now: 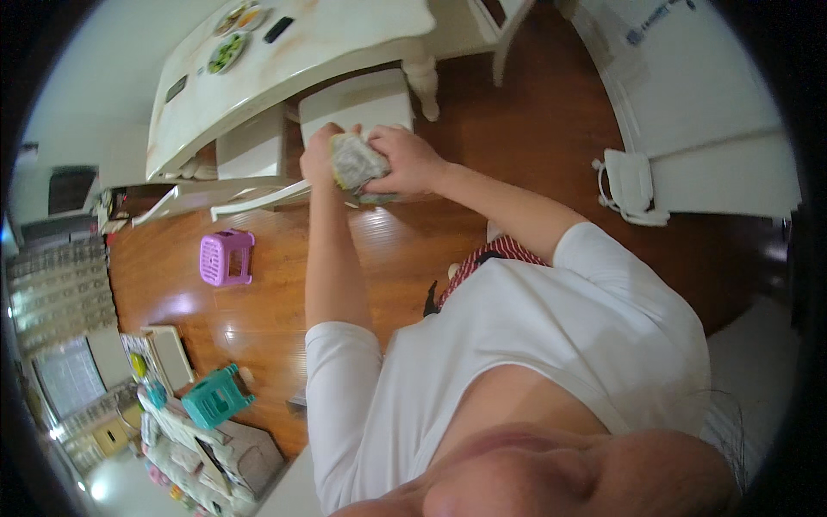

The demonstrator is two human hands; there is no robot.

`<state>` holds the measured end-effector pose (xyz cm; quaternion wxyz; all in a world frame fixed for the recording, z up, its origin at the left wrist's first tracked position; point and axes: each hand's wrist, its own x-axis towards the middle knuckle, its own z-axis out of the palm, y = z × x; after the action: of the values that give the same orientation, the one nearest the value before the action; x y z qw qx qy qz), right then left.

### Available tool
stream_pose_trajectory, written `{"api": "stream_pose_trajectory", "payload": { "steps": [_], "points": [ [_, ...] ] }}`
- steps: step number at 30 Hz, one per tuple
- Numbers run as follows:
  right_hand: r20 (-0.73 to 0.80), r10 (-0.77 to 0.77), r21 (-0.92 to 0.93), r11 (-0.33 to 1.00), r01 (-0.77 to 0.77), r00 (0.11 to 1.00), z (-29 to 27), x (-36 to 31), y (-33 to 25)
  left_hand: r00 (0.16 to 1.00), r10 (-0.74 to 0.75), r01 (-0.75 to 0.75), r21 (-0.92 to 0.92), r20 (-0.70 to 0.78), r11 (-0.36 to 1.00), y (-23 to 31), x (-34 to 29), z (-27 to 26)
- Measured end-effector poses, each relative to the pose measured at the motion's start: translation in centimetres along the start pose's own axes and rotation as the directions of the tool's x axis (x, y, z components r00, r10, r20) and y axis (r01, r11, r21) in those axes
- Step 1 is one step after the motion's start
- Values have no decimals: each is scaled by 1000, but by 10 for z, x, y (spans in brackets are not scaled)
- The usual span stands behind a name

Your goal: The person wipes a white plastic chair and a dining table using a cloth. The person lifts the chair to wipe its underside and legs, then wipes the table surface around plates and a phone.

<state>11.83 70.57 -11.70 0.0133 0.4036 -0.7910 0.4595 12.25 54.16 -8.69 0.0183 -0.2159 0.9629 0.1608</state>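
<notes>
A crumpled grey-white cloth point(358, 162) with a yellowish edge is bunched between my two hands, held out in front of my body. My left hand point(322, 153) closes on its left side. On the other side, my right hand point(405, 160) grips it with fingers curled over. Parts of the fingers are hidden behind the cloth. Just beyond my hands is the white seat of a chair point(357, 102), and a curved white chair back point(258, 202) runs close to my left hand.
A white table point(345, 34) at the far side bears a plate of green food point(226, 53), another dish point(251, 17) and dark flat devices point(278, 30). On the wooden floor stand a purple stool point(226, 257) and a teal stool point(215, 398). A white bag-like item point(629, 185) lies right.
</notes>
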Motion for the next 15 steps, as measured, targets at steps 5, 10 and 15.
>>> {"api": "stream_pose_trajectory", "payload": {
  "steps": [5, 10, 15],
  "points": [
    [71, -31, -96, 995, 38, 997, 1, 8, 2, 1000, 2, -2, -25, -27, 1000, -2, 0, -1],
    [66, -54, -153, 986, 63, 996, 4, 5, -2, 983, 44, -84, -220, -181, 972, -11, 1, 10],
    [127, -60, -207, 975, 86, 990, 0, 6, -8, 606, 51, -540, -364, -794, 759, -31, -91, 20]
  ]
}}
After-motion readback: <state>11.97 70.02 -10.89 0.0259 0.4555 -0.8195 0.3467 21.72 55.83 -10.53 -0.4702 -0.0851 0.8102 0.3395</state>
